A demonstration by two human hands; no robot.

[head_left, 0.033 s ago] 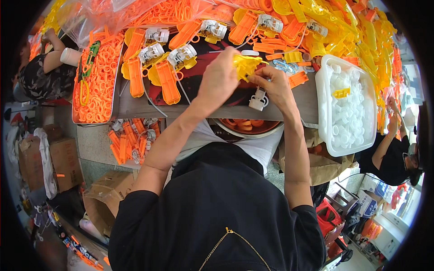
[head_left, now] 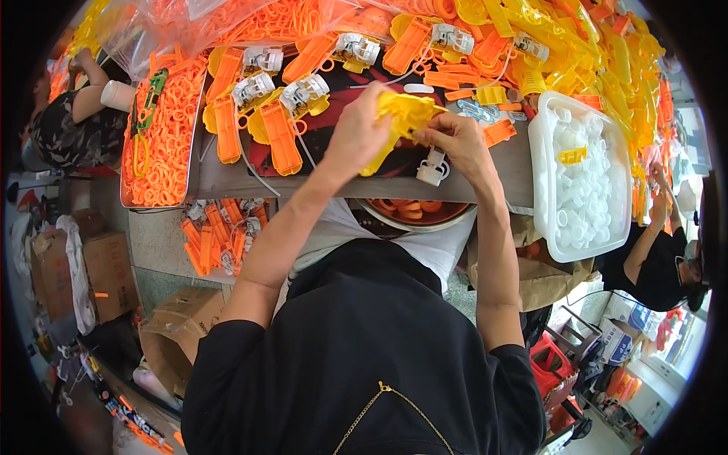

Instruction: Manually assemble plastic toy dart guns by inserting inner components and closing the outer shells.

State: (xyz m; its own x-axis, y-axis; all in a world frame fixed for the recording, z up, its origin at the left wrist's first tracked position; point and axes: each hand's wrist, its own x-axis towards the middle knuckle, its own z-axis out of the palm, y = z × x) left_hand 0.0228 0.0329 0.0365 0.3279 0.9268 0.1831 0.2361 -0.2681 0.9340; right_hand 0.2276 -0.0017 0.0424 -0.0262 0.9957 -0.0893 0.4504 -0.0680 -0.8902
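Note:
My left hand (head_left: 355,135) is closed around a yellow plastic shell (head_left: 408,112), its fingers partly hidden behind it. At the shell's right end, my right hand (head_left: 461,145) pinches the edge between thumb and fingers. Just below the right hand is a small white plastic mechanism (head_left: 433,168), near the table's front edge; I cannot tell whether it touches the hand. To the left lie several orange-and-yellow assemblies (head_left: 280,138) with white mechanisms (head_left: 305,92) and thin tubes on them. A dark mat with red patches (head_left: 341,98) spreads under my hands.
A tray of orange rings (head_left: 163,163) with green-handled cutters (head_left: 152,98) on top stands left. A white bin (head_left: 544,205) of translucent caps stands right. Orange and yellow parts (head_left: 607,45) pile up behind. Below the edge sits a bowl (head_left: 413,220) of orange pieces. Other people work at both sides.
The yellow shell has turned in my hands, so more of it shows and one end now points down toward me. My left hand has shifted slightly left and down; my right hand barely moved.

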